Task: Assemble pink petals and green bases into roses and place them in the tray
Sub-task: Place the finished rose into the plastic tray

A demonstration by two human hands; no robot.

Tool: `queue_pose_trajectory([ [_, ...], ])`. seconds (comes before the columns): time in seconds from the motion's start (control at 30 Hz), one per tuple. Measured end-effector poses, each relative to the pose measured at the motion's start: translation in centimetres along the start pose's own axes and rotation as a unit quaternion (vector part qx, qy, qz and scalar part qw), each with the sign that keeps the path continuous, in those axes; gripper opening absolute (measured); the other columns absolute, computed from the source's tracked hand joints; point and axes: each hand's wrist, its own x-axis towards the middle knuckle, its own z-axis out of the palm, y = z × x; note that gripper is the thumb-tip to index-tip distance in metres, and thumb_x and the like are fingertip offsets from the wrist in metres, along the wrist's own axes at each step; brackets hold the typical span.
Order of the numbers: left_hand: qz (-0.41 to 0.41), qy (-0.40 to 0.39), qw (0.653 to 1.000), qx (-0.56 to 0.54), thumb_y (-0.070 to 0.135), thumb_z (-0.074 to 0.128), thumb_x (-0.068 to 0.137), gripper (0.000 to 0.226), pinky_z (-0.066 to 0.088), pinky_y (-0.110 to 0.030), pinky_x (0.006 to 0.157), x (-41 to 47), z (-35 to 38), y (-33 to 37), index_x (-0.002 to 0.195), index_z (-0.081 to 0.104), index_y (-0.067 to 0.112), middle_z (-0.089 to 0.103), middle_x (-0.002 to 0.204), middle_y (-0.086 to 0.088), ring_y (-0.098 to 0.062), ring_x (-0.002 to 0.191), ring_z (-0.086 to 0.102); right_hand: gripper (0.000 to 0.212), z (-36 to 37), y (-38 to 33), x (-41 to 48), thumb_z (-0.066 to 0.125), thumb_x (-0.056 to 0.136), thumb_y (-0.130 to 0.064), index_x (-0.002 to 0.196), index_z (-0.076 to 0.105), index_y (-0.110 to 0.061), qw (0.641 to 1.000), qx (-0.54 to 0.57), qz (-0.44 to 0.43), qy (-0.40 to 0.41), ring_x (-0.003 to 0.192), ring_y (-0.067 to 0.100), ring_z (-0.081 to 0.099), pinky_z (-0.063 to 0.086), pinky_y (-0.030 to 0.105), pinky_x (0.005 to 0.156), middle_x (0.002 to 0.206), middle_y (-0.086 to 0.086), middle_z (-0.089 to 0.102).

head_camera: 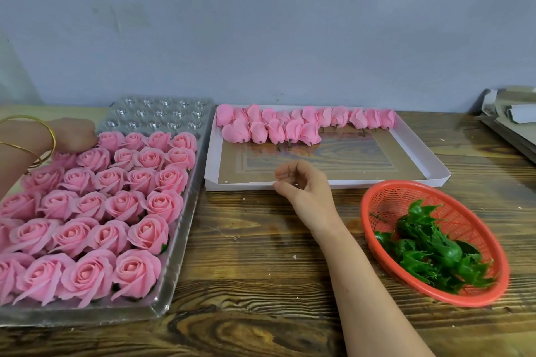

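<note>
Pink roses (124, 206) are filling the tray (162, 114); left hand (74, 135) is resting on the far row, can't tell its grip. Right hand (301, 182) is hovering loosely curled, empty.

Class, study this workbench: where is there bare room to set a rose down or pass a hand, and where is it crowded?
Free: the empty cups of the clear tray beyond the roses; the white box floor in front of the pink petals; the wooden table between tray and red basket. Crowded: the tray's near rows, the green bases in the basket.
</note>
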Motion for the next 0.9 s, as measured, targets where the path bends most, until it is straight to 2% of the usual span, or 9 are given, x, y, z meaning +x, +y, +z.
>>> queue_pose_trajectory([
  [0.17,-0.012,0.003,1.0,-0.027,0.001,0.045,0.095,0.024,0.037,-0.031,0.067,0.5,0.5,-0.2,0.074,0.055,-0.006,0.062,0.103,-0.036,-0.033,0.081,0.055,0.019,0.0,0.0,0.0,0.068,0.08,0.003,0.083,0.065,-0.016,1.0,-0.004,0.005,0.0,0.072,0.007,0.054,0.046,0.017,0.073,0.08,-0.004,0.062],
  [0.27,-0.012,0.0,0.999,-0.038,-0.002,0.046,0.093,0.023,0.034,-0.031,0.064,0.8,0.6,-0.3,0.07,0.049,-0.003,0.062,0.096,-0.038,-0.032,0.076,0.052,0.018,0.0,0.0,0.0,0.068,0.08,0.002,0.083,0.065,-0.015,1.0,-0.006,0.008,0.001,0.071,0.007,0.054,0.045,0.017,0.073,0.078,-0.004,0.061],
  [0.33,-0.017,-0.004,0.999,-0.036,-0.001,0.045,0.093,0.017,0.032,-0.03,0.063,0.9,0.6,-0.4,0.077,0.05,-0.004,0.06,0.091,-0.033,-0.031,0.077,0.052,0.019,0.0,0.0,0.0,0.067,0.08,0.002,0.083,0.065,-0.016,1.0,-0.008,0.008,0.001,0.071,0.007,0.054,0.045,0.016,0.073,0.078,-0.004,0.061],
  [0.47,-0.029,-0.012,0.999,-0.009,0.003,0.042,0.096,0.009,0.029,-0.032,0.064,1.2,0.9,-0.3,0.092,0.048,-0.001,0.06,0.107,-0.032,-0.03,0.083,0.048,0.019,0.0,0.0,0.1,0.067,0.08,0.002,0.082,0.065,-0.017,1.0,-0.01,0.009,0.001,0.071,0.006,0.054,0.045,0.016,0.072,0.077,-0.004,0.061],
  [0.6,-0.04,-0.023,0.999,0.006,0.006,0.041,0.098,0.022,0.029,-0.032,0.066,2.0,1.5,-0.6,0.112,0.052,-0.008,0.058,0.114,-0.034,-0.032,0.089,0.05,0.02,0.1,0.0,0.1,0.067,0.08,0.002,0.081,0.065,-0.018,1.0,-0.013,0.005,0.0,0.07,0.005,0.054,0.045,0.014,0.071,0.075,-0.006,0.06],
  [0.73,-0.057,-0.015,0.998,-0.021,0.008,0.043,0.097,0.024,0.035,-0.032,0.068,2.7,1.8,-1.3,0.116,0.048,-0.006,0.057,0.108,-0.033,-0.033,0.087,0.051,0.02,0.0,0.1,0.1,0.068,0.08,0.001,0.081,0.066,-0.02,1.0,-0.015,0.001,-0.002,0.069,0.002,0.054,0.044,0.011,0.07,0.074,-0.008,0.06],
  [0.83,-0.065,-0.011,0.996,-0.053,0.01,0.043,0.097,0.027,0.042,-0.034,0.075,3.2,2.1,-1.7,0.12,0.044,-0.004,0.054,0.103,-0.033,-0.034,0.085,0.051,0.021,-0.1,0.1,0.0,0.068,0.08,0.0,0.081,0.066,-0.021,1.0,-0.016,-0.001,-0.004,0.068,0.0,0.054,0.044,0.01,0.069,0.075,-0.009,0.061],
  [0.9,-0.067,-0.005,0.995,-0.068,0.012,0.044,0.097,0.03,0.041,-0.034,0.075,3.4,2.3,-1.9,0.124,0.042,-0.002,0.052,0.109,-0.035,-0.034,0.087,0.05,0.021,0.0,0.2,0.1,0.068,0.08,0.0,0.08,0.065,-0.021,1.0,-0.019,0.0,-0.005,0.069,0.001,0.054,0.044,0.012,0.07,0.075,-0.009,0.061],
])
